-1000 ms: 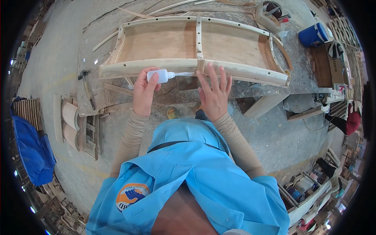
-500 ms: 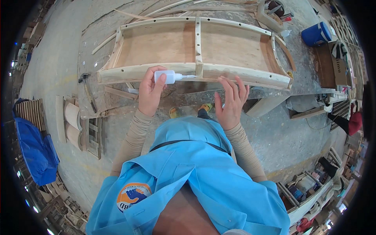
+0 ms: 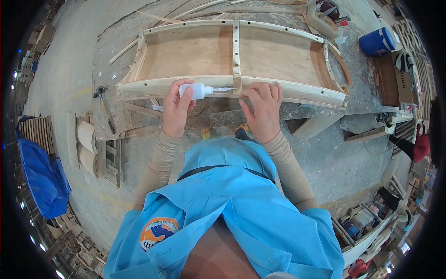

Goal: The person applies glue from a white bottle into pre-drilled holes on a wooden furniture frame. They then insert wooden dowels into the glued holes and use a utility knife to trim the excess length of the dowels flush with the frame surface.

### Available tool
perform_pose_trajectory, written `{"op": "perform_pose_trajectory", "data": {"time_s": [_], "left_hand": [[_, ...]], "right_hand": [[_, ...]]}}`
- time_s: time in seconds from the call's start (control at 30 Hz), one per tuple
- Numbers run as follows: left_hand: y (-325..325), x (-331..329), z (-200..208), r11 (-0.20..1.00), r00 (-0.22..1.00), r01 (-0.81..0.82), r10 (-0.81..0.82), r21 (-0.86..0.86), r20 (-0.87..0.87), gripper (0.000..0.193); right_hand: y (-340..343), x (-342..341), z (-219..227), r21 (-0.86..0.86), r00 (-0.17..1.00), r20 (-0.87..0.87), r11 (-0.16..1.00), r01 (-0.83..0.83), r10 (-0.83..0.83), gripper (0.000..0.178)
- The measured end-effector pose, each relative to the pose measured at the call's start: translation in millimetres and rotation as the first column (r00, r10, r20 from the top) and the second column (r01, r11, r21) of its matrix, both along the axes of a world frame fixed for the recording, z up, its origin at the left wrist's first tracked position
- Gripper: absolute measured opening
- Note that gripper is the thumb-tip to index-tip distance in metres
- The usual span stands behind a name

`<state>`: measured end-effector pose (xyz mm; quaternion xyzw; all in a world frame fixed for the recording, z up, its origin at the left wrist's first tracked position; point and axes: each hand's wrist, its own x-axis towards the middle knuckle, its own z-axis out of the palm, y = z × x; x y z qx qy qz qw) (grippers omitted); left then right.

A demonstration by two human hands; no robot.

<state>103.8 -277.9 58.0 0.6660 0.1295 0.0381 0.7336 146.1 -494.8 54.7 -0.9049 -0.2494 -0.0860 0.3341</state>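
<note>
My left hand (image 3: 175,109) is closed around a small white squeeze bottle (image 3: 197,91) with a long thin nozzle. The bottle lies sideways, its tip pointing right at the front rail of a wooden frame (image 3: 186,82), close to where the middle crosspiece (image 3: 236,56) joins it. My right hand (image 3: 263,111) is at the same rail, just right of that joint. Its fingers are bent toward the wood, with thumb and forefinger slightly apart and no object visible between them. Whether the fingertips touch the rail is hard to see.
The frame, with plywood panels inside, rests on a worn workbench (image 3: 109,60). A hammer (image 3: 104,109) lies at the bench's left end. Beyond the right end stand a blue cooler (image 3: 377,42) and a cardboard box (image 3: 405,79). Curved wooden parts (image 3: 87,149) stand on the floor at left.
My right hand has moved left along the front rail toward the bottle's nozzle, and its fingers have bent from a spread pose. The left hand and bottle have barely shifted.
</note>
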Motion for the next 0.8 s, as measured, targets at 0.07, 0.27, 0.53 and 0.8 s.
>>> {"op": "perform_pose_trajectory", "data": {"time_s": [0.07,0.27,0.53,0.8], "left_hand": [[-1,-1,-1,1.000,1.000,0.012,-0.012,-0.013,0.016,0.019],[-4,-1,2,0.998,0.999,0.049,-0.050,0.048,0.009,0.019],[-8,3,-2,0.988,0.996,0.057,-0.066,0.145,0.054,0.021],[-9,5,0,0.971,0.995,0.058,-0.075,0.234,0.064,0.022]], "right_hand": [[-5,1,-1,0.073,1.000,-0.004,0.997,-0.017,0.017,0.024],[-20,-4,-6,0.013,0.984,0.025,0.984,0.175,-0.176,0.048],[-25,-6,-5,-0.193,0.967,0.093,0.949,0.251,-0.237,0.078],[-24,1,-7,-0.150,0.964,0.108,0.954,0.259,-0.244,0.078]]}}
